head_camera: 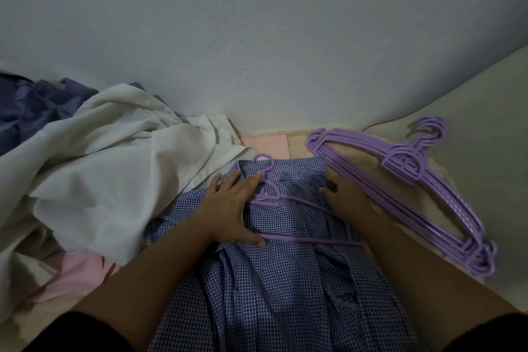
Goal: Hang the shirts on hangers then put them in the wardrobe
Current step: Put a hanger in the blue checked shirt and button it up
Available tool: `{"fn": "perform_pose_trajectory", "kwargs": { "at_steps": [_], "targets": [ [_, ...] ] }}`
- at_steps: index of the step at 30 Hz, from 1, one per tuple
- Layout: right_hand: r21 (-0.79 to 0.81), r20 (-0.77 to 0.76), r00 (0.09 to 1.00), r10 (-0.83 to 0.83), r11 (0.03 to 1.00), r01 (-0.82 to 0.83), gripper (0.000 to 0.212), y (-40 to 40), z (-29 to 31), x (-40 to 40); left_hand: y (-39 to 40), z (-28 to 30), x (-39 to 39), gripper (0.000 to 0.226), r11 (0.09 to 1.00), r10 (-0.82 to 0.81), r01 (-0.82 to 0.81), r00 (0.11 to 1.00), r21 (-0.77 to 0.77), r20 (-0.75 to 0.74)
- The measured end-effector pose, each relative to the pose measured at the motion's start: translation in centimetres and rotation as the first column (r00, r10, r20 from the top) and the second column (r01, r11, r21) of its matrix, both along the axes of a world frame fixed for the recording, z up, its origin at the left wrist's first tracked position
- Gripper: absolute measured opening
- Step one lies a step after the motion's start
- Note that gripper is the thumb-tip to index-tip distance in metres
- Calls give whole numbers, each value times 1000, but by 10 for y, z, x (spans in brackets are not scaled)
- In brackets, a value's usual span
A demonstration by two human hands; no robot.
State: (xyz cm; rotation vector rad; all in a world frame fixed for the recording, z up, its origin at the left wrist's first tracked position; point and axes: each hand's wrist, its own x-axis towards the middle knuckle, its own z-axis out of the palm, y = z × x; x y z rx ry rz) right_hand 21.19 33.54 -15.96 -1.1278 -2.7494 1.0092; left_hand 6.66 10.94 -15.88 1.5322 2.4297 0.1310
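A blue-and-white checked shirt (285, 280) lies spread on the bed in front of me. A purple hanger (288, 203) lies on its upper part, hook toward the wall. My left hand (231, 208) rests flat on the shirt with straight fingers, its fingertips beside the hanger's neck and its thumb touching the hanger's lower bar. My right hand (343, 194) lies on the shirt's right shoulder, fingers pointing left; their tips are tucked at the cloth and I cannot tell whether they pinch it.
A stack of several purple hangers (414, 188) lies to the right on the cream bed (471, 128). A heap of white cloth (108, 168) and another blue checked garment (31, 106) sit left. Pink cloth (83, 271) shows lower left. A pale wall (257, 37) stands behind.
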Motion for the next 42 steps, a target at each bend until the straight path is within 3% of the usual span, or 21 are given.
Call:
{"fn": "perform_pose_trajectory", "kwargs": {
  "at_steps": [6, 12, 22, 30, 33, 42],
  "targets": [
    [72, -47, 997, -66, 995, 69, 44, -1, -6, -4, 6, -2, -7, 143, 997, 11, -10, 1000, -78, 15],
    [-13, -96, 989, -113, 994, 112, 43, -1, -6, -5, 0, -6, -6, 143, 995, 69, -77, 991, 68, 114],
    [17, -149, 951, -271, 961, 276, 29, 14, 10, 9, -7, -2, -13, 134, 972, 159, -166, 986, 169, 50],
    [146, -289, 923, -253, 941, 304, 22, 0, 36, 14, -5, 11, -8, 130, 979, 165, -159, 986, 124, -37],
    [220, -252, 947, -198, 941, 256, 23, 3, 39, 16, -8, 16, -8, 127, 988, 128, -119, 988, 96, -87],
    [-137, -267, 926, -268, 961, 239, 20, -37, 52, 9, 1, 19, -6, 129, 974, 219, -211, 968, 81, -119]
  ]
}}
